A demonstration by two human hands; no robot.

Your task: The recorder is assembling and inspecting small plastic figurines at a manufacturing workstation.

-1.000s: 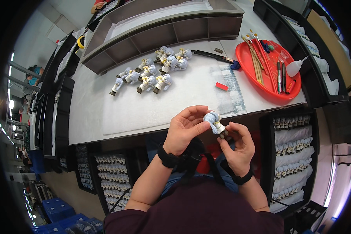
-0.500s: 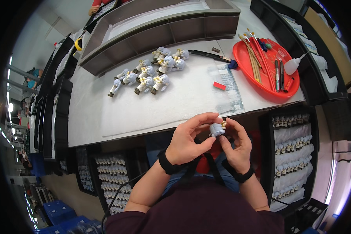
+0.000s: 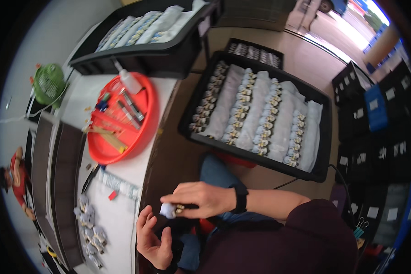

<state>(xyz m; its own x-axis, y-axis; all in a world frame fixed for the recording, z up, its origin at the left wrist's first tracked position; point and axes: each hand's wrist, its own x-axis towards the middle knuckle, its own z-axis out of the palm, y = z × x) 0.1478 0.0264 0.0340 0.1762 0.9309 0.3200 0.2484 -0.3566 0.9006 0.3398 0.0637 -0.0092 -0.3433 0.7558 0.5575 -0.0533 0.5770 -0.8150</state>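
While the right hand point(image 3: 201, 201) holds the figurine point(image 3: 168, 210) between part-closed fingers beside the table point(image 3: 141, 165), I log the left hand point(image 3: 156, 239) spread, empty; a loosened pinch could, I judge, drop it.

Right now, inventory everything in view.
Held figurine: 1, pale blue, lower centre
Worktable: 1, white, left
Loose figurines: several, pale blue, worktable
Tool tray: 1, red, worktable
Squeeze bottle: 1, white, tool tray
Pens: 2+, dark, tool tray
Paintbrushes: several, tan, tool tray
Small block: 1, red, worktable
Crate: 1, grey, worktable
Figurine tray: 1, black, right of worktable
Figurine rows: 4, multicoloured, figurine tray
Smaller tray: 1, black, behind figurine tray
Bin: 1, black, top left
Stacked boxes: many, black and blue, right
Perforated object: 1, green, upper left
Co-worker: 1, red top, left edge
Wristbands: 2, black, lower centre
Right hand: 1, bare, holding figurine
Left hand: 1, bare, beside it
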